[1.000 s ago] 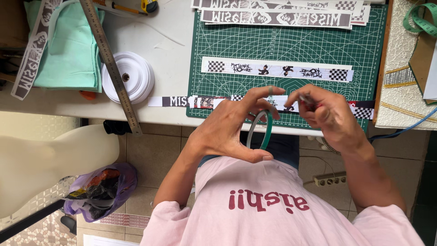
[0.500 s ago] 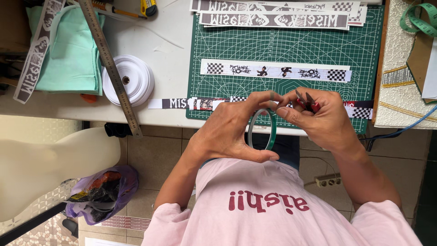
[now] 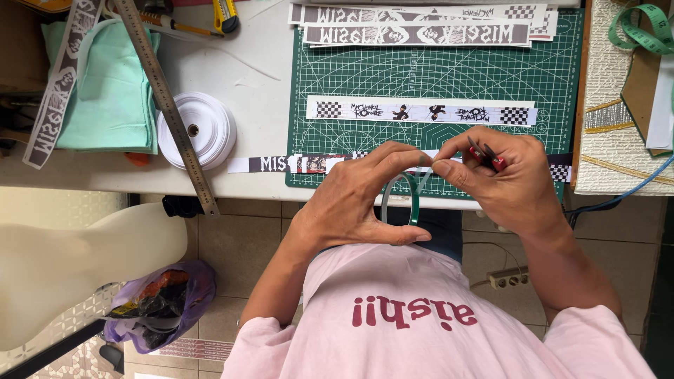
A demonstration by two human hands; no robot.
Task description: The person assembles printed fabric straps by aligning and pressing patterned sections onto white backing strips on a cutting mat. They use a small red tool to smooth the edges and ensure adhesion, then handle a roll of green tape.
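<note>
My left hand (image 3: 358, 200) holds a thin green roll of tape (image 3: 401, 200) upright at the near edge of the table, thumb under it and fingers over the top. My right hand (image 3: 502, 179) pinches the free end of the tape (image 3: 423, 179) just right of the roll, and a small red-handled tool (image 3: 486, 156) is tucked in its fingers. Under both hands a printed black-and-white strip (image 3: 270, 164) lies along the front edge of the green cutting mat (image 3: 435, 77). A second printed strip with chequered ends (image 3: 421, 111) lies on the mat beyond my hands.
A white ribbon spool (image 3: 200, 130) sits left of the mat, crossed by a long steel ruler (image 3: 165, 102). Mint fabric (image 3: 105, 91) lies at far left, a yellow utility knife (image 3: 226, 14) at the top, a green measuring tape (image 3: 642, 28) at top right. More printed strips (image 3: 414, 31) lie at the mat's far edge.
My right hand has drawn up and to the right of the roll, pulling out a short length of tape. The left hand keeps its hold on the roll.
</note>
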